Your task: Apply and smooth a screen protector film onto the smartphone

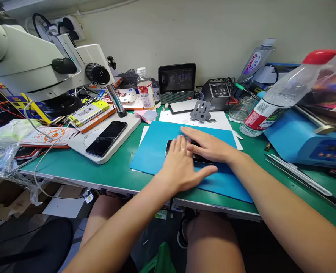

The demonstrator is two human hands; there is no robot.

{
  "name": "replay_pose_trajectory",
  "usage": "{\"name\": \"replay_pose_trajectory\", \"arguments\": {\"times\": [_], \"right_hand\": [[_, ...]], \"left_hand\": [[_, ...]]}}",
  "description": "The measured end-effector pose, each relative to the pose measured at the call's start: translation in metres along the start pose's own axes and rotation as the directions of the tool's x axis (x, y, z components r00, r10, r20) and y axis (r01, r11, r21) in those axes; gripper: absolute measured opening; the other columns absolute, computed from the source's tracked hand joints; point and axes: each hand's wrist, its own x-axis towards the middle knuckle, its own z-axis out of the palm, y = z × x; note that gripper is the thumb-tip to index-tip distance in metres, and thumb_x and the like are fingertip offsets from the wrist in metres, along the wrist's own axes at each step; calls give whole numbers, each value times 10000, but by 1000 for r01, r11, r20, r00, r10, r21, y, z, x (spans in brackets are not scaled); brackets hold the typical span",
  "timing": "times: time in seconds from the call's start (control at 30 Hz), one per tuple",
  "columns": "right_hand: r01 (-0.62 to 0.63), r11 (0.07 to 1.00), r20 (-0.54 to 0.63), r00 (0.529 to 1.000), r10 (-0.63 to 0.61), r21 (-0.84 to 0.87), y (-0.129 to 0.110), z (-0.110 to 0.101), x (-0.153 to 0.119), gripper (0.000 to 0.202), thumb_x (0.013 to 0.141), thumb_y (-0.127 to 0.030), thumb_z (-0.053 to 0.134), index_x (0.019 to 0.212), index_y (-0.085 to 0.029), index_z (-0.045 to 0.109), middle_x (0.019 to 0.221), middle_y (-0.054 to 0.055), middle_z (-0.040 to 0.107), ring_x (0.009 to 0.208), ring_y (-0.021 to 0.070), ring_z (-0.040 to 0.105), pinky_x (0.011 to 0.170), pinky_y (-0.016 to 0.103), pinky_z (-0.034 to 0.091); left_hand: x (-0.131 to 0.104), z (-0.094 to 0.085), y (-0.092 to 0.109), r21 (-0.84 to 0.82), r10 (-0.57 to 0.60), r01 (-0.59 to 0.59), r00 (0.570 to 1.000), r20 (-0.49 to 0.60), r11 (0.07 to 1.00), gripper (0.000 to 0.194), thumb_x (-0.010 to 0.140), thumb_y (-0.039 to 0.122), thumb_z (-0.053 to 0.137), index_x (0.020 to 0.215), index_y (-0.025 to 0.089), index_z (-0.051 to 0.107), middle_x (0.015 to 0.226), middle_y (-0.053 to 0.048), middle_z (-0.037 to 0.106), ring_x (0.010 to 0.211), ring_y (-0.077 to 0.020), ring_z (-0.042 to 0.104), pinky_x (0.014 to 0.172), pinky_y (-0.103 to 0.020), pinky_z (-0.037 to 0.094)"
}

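Observation:
On the blue mat (148, 151) lies a dark phone-like device (202, 158), mostly covered by both hands. My left hand (182, 165) rests flat over its left part, fingers extended and thumb spread to the right. From the right, my right hand (209, 144) reaches across the device's upper side with its fingers stretched out, its fingertips beside those of my left hand. Neither hand is wrapped round anything. The device's left corner shows a light rim; the rest of its face is hidden.
A microscope (43, 68) stands at the left, with a black phone (107, 138) on its base. Behind the mat are a grey metal stand (201, 111) and a small screen (177, 79). A red-capped bottle (281, 98), tweezers (301, 176) and a blue machine (307, 136) stand or lie right.

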Motion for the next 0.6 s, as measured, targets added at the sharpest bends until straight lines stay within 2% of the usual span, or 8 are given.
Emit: {"name": "replay_pose_trajectory", "arguments": {"times": [0.13, 0.23, 0.3, 0.4, 0.53, 0.6], "right_hand": [[-29, 1000, 52, 998, 29, 5, 5, -1, -3, 825, 946, -739, 355, 1593, -227, 342, 1669, 81, 282, 1551, 324, 219, 1271, 558, 179], [-43, 999, 54, 998, 42, 22, 6, -1, -4, 793, 938, -749, 364, 1571, -271, 391, 1670, 54, 277, 1554, 321, 196, 1277, 556, 159], [-65, 997, 66, 996, 62, 41, 6, -1, -4, 830, 922, -780, 342, 1556, -250, 422, 1671, 69, 269, 1557, 326, 181, 1277, 566, 138], [-80, 988, 45, 996, 75, 132, 7, -3, -4, 914, 889, -835, 263, 1534, -219, 460, 1664, 93, 287, 1557, 328, 193, 1275, 577, 122], [-70, 945, -81, 992, 101, 321, 10, -6, -5, 888, 861, -861, 193, 1430, -307, 589, 1637, 37, 369, 1541, 327, 258, 1268, 602, 126], [-70, 927, -115, 986, 120, 368, 11, -7, -4, 870, 854, -865, 186, 1353, -330, 657, 1616, 19, 411, 1533, 328, 282, 1269, 605, 122]], "left_hand": [[-4, 1, 33, 4, 65, -66, 996, 53, 998, 1118, 900, 836, 233, 1546, -75, 294, 1608, -291, 302, 1544, -418, 193, 1276, -518, 156], [-9, 0, 40, 12, 68, -69, 996, 50, 998, 1087, 922, 809, 212, 1551, -75, 284, 1590, -295, 335, 1537, -400, 236, 1278, -502, 165], [-13, -1, 34, 10, 75, -75, 996, 44, 997, 1065, 939, 787, 166, 1552, -78, 273, 1599, -291, 319, 1546, -380, 221, 1285, -491, 150], [-20, -2, 12, 42, 40, -40, 999, 8, 998, 1052, 951, 771, 137, 1546, -83, 284, 1618, -288, 273, 1552, -371, 200, 1284, -485, 160], [-32, -3, -23, 108, -42, 47, 998, -44, 993, 988, 983, 725, 155, 1538, -81, 296, 1620, -298, 257, 1544, -382, 217, 1262, -508, 216], [-36, -2, -31, 110, -72, 77, 996, -48, 991, 967, 993, 709, 164, 1543, -78, 281, 1622, -294, 257, 1542, -379, 225, 1257, -516, 229]]}}
